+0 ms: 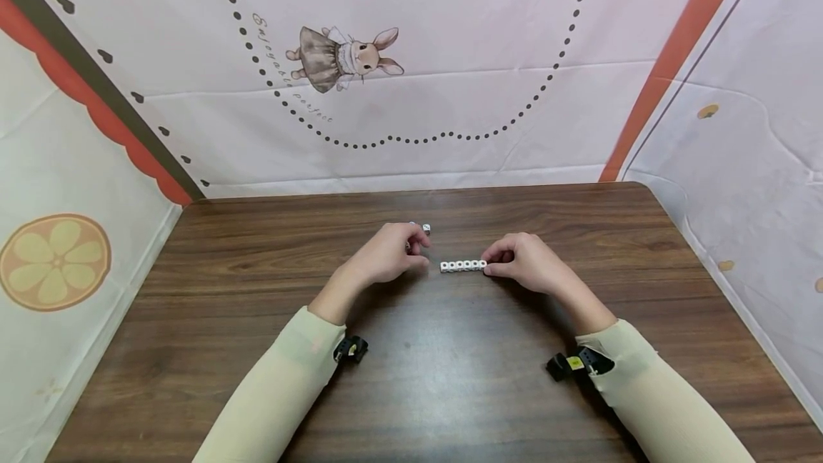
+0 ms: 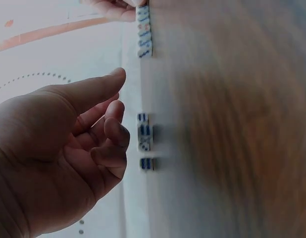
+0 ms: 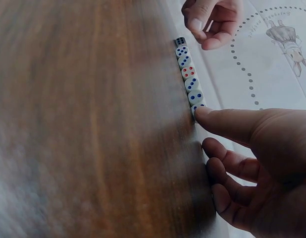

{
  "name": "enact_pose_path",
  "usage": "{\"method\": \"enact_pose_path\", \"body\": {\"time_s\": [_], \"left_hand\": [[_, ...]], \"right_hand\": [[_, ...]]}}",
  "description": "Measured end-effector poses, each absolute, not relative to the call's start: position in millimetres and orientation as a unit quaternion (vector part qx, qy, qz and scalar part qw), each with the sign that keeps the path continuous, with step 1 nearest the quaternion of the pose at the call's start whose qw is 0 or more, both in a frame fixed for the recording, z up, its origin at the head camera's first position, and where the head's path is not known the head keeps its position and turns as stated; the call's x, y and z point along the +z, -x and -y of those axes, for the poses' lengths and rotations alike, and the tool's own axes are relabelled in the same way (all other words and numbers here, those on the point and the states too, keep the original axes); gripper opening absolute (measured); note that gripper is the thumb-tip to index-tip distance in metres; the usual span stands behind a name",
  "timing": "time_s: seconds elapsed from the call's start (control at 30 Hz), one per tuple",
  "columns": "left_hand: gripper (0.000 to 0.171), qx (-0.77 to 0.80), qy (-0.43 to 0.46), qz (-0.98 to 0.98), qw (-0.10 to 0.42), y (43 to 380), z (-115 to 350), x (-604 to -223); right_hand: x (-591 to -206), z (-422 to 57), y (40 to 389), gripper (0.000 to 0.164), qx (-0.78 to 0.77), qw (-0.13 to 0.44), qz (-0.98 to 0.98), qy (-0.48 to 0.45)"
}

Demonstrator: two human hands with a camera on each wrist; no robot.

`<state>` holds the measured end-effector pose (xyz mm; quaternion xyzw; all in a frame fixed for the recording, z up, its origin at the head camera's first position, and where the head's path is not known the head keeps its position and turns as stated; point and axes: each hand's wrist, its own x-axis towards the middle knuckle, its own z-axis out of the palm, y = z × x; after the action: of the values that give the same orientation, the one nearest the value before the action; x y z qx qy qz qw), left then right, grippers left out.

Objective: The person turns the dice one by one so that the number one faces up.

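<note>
A straight row of small white dice [image 1: 463,266] lies on the table between the hands, with blue and red pips showing in the right wrist view. My right hand [image 1: 530,263] is at the row's right end, its thumb [image 3: 227,121] touching the end die and partly covering it. The other right fingers curl loosely, apart from the row. Left of the row my left hand [image 1: 386,252] hovers with nothing in its grasp, fingers bent and thumb extended. Several loose dice [image 2: 144,130] sit past its fingertips; one die [image 1: 426,228] shows behind them in the head view.
The dark wood-grain table [image 1: 411,377] ends at a back edge close beyond the loose dice. A printed white cloth [image 1: 450,34] with a rabbit figure hangs behind it and along both sides. A black strap device [image 1: 350,349] sits at the left wrist, another device [image 1: 579,363] at the right.
</note>
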<state>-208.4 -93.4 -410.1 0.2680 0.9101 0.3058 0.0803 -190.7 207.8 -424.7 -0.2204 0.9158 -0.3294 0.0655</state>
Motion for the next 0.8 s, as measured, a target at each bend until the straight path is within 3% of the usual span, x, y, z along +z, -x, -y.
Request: {"method": "enact_pose_path", "body": {"time_s": [0.33,0.8], "left_hand": [[0.026,0.321,-0.226,-0.917,0.069,216.1,115.9,-407.0],[0.026,0.247,-0.23,-0.94,0.057,221.0,109.5,-415.5]], "right_hand": [[-423.8,-208.8,191.0,0.009,-0.323,0.064,-0.918,0.222],[-425.5,-209.0,191.0,0.009,-0.326,0.066,-0.917,0.219]]}}
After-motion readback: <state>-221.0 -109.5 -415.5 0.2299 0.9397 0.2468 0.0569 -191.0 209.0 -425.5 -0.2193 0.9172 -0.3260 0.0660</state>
